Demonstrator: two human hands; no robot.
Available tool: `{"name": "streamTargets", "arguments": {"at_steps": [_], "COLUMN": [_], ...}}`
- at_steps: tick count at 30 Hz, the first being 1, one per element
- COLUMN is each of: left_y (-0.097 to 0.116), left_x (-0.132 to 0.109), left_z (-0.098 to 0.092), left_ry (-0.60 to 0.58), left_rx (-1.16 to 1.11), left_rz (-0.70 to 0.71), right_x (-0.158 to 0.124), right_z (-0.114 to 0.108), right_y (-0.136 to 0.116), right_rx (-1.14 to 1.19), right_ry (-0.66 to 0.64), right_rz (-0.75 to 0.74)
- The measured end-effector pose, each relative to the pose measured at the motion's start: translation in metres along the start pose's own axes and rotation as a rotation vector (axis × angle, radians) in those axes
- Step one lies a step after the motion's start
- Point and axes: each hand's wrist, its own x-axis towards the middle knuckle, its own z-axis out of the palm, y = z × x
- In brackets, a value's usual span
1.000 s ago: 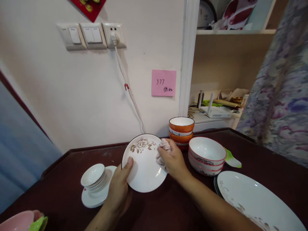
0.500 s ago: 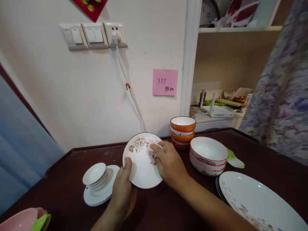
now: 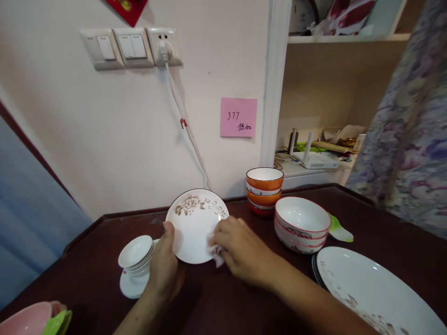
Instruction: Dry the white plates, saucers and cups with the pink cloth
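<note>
"Plate with brown flowers (image 3: pixel 192 235): where is it?"
"Tilted above the dark red table (image 3: pixel 223 307), left edge gripped by the left hand (image 3: pixel 162 269), thumb on the front."
"And the right hand (image 3: pixel 241 251)?"
"Curled around a crumpled cloth (image 3: pixel 217 256) at the plate's lower right rim."

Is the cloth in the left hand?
No, the right hand holds the cloth, while the left hand grips the flowered plate by its edge.

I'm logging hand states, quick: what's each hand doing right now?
Left hand: holding the flowered plate at its edge, thumb on top.
Right hand: closed on a pale cloth at the plate's lower right.
</note>
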Motion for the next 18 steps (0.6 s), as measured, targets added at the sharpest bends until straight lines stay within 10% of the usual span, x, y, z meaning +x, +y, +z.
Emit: {"name": "streamTargets", "arguments": {"at_steps": [7, 18], "left_y": [-0.017, 0.01], "left_x": [-0.02, -0.002], "left_z": [0.013, 0.006], "left_ry": [-0.14, 0.086], "left_rx": [0.069, 0.034], "left_rz": [-0.181, 0.013], "right_x": [0.004, -0.006], "right_z": [0.019, 0.002], "right_y": [0.015, -0.032], "right_rx": [-0.149, 0.023], "right_ry": [0.369, -0.076], "right_rz": [0.094, -0.177]}}
